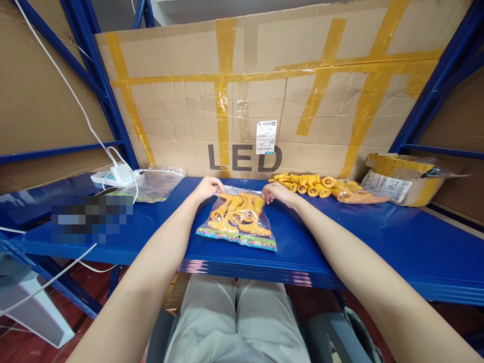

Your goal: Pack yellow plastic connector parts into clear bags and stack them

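A clear plastic bag (236, 220) lies flat on the blue shelf in front of me, its colourful printed strip along the edge nearest me. Inside are several orange-yellow plastic pieces (242, 207) with flared, cup-like ends. At the bag's far left corner, my left hand (208, 188) has its thumb and fingers closed on the plastic. My right hand (279, 194) pinches the far right corner, its fingertips partly hidden. Behind and right of that hand, more of the same orange pieces (308, 185) lie in a loose row against the cardboard.
A filled bag (363, 195) and an open, taped cardboard box (404, 179) stand at the right. On the left are flat clear bags (161, 182), a white power strip (117, 174) with cables and a blurred dark object (93, 218). Large cardboard (181, 116) forms the back.
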### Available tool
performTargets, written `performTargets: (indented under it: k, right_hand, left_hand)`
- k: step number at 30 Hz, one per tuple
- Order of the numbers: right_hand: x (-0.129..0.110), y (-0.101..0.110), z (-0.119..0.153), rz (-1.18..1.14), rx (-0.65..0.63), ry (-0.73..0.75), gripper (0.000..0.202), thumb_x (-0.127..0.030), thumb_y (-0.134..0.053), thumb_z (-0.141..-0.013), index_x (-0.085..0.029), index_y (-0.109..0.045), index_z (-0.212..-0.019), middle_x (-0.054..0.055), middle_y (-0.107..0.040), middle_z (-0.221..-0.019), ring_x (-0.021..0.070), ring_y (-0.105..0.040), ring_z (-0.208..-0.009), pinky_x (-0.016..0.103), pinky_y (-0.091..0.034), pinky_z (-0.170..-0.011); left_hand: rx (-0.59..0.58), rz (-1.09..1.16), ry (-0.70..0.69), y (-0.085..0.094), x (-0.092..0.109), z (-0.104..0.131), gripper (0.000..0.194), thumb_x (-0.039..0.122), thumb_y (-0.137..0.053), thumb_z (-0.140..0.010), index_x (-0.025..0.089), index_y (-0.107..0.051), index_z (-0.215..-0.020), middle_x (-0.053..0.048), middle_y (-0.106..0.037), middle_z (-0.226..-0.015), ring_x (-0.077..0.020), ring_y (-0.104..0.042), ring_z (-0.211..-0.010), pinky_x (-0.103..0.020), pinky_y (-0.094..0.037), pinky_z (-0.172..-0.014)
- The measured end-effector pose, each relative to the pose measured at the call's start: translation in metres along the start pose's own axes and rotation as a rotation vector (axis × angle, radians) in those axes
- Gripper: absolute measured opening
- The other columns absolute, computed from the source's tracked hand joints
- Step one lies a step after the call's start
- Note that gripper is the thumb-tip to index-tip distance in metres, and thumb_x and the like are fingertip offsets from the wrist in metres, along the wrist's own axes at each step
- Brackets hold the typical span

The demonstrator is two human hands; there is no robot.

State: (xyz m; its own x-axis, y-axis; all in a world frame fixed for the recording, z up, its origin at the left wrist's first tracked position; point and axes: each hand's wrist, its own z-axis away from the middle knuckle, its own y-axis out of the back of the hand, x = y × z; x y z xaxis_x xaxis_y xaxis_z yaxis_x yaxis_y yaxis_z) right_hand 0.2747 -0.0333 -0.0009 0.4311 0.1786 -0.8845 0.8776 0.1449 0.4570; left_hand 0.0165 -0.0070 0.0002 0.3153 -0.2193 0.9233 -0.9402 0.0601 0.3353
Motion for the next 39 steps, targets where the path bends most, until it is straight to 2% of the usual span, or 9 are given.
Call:
performTargets:
  k: [3, 6, 9, 12, 16, 23, 26, 33, 39]
  right_hand:
    - [0.0, -0.002, 0.001, 0.036, 0.001, 0.009, 0.051, -0.033, -0.055, -0.093, -0.018, -0.046, -0.045, -0.002, -0.047, -0.039, 0.0074, -0.045, -0.036, 0.021, -0.035, -0.045]
    - [0.0, -0.003, 0.001, 0.064, -0.002, 0.022, 0.05, -0.045, -0.073, -0.08, -0.02, -0.042, -0.05, -0.003, -0.049, -0.04, 0.0074, -0.046, -0.037, 0.02, -0.035, -0.042]
    - [-0.002, 0.001, 0.003, -0.001, -0.008, 0.01, 0.045, -0.043, -0.087, -0.061, -0.02, -0.049, -0.066, -0.005, -0.055, -0.046, 0.0096, -0.053, -0.043, 0.02, -0.04, -0.043]
    - [-0.005, 0.011, 0.007, -0.043, -0.134, -0.024, 0.048, -0.044, -0.09, -0.053, -0.017, -0.061, -0.081, -0.003, -0.064, -0.057, 0.01, -0.058, -0.049, 0.021, -0.049, -0.049]
    - [-0.005, 0.025, 0.012, -0.069, -0.361, -0.103, 0.045, -0.046, -0.088, -0.057, -0.015, -0.072, -0.086, 0.003, -0.072, -0.075, 0.0114, -0.064, -0.061, 0.021, -0.053, -0.056]
    - [-0.005, 0.021, 0.016, -0.342, -0.497, -0.156, 0.028, -0.031, -0.084, -0.068, -0.017, -0.073, -0.09, 0.006, -0.075, -0.103, 0.0138, -0.07, -0.087, 0.02, -0.057, -0.075]
    - [-0.007, 0.016, 0.015, -0.373, -0.555, -0.18, 0.025, -0.029, -0.082, -0.071, -0.014, -0.073, -0.089, 0.008, -0.076, -0.097, 0.015, -0.071, -0.082, 0.021, -0.058, -0.073]
    - [-0.017, 0.021, 0.016, -0.487, -0.238, -0.188, 0.008, -0.02, -0.068, -0.084, -0.013, -0.071, -0.086, 0.007, -0.075, -0.082, 0.0128, -0.07, -0.068, 0.018, -0.056, -0.062]
    - [-0.017, 0.05, 0.014, -0.713, 0.199, -0.101, 0.008, -0.017, -0.057, -0.089, -0.015, -0.065, -0.089, 0.005, -0.073, -0.082, 0.0129, -0.069, -0.07, 0.021, -0.058, -0.065]
  left_hand:
    - [-0.028, 0.032, -0.045, -0.002, 0.0, 0.0, 0.024, -0.004, -0.051, -0.063, 0.013, -0.063, -0.05, -0.003, -0.07, -0.068, -0.0115, -0.065, -0.065, -0.033, -0.058, -0.076]
    - [-0.05, 0.05, -0.084, -0.004, -0.001, -0.001, 0.021, -0.001, -0.052, -0.062, 0.013, -0.063, -0.05, -0.004, -0.072, -0.074, -0.0125, -0.067, -0.069, -0.032, -0.057, -0.076]
    - [-0.053, 0.038, -0.146, -0.007, 0.0, -0.002, 0.019, 0.003, -0.052, -0.059, 0.014, -0.064, -0.05, -0.006, -0.073, -0.076, -0.015, -0.068, -0.075, -0.029, -0.056, -0.072]
    - [-0.082, 0.032, -0.234, -0.011, 0.004, -0.002, 0.018, 0.006, -0.051, -0.056, 0.015, -0.066, -0.051, -0.007, -0.075, -0.081, -0.0192, -0.069, -0.084, -0.028, -0.055, -0.07]
    - [-0.102, 0.053, -0.376, -0.021, 0.013, 0.001, 0.019, 0.01, -0.05, -0.056, 0.017, -0.067, -0.052, -0.007, -0.077, -0.089, -0.0218, -0.07, -0.094, -0.033, -0.054, -0.081]
    - [-0.029, 0.054, -0.478, -0.032, 0.017, 0.006, 0.022, 0.009, -0.051, -0.064, 0.017, -0.069, -0.055, -0.008, -0.076, -0.098, -0.0225, -0.068, -0.103, -0.039, -0.05, -0.095]
    - [-0.001, 0.038, -0.481, -0.032, 0.015, 0.005, 0.021, 0.009, -0.054, -0.066, 0.017, -0.069, -0.056, -0.007, -0.075, -0.101, -0.0225, -0.068, -0.103, -0.04, -0.049, -0.097]
    - [0.18, 0.118, -0.389, -0.022, 0.02, 0.006, 0.019, 0.02, -0.062, -0.076, 0.015, -0.076, -0.087, -0.01, -0.066, -0.127, -0.0239, -0.064, -0.111, -0.033, -0.054, -0.089]
    - [0.478, 0.091, -0.151, -0.003, 0.007, -0.003, 0.032, 0.013, -0.053, -0.08, 0.013, -0.073, -0.105, -0.009, -0.074, -0.105, -0.0199, -0.069, -0.097, -0.027, -0.057, -0.077]
